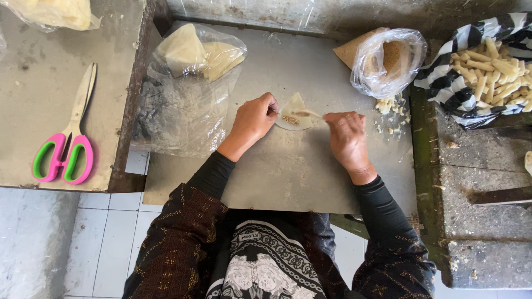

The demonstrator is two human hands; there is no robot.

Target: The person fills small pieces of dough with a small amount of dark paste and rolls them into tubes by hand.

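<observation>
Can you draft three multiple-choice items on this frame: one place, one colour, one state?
1. Where do the scissors lie?
A. On the metal top to the person's left
B. In the striped bag
C. Under the right hand

2. What colour are the scissor handles?
A. Blue and white
B. Pink and green
C. All black

3. How is the wrapper under the hands?
A. Rolled shut
B. Open on the table, with filling on it
C. Still bagged

Key: 1 A, they rest on the left surface, apart from both hands. 2 B, pink loops with green lining. 3 B, left hand pinches its edge, right hand is beside it.
</observation>
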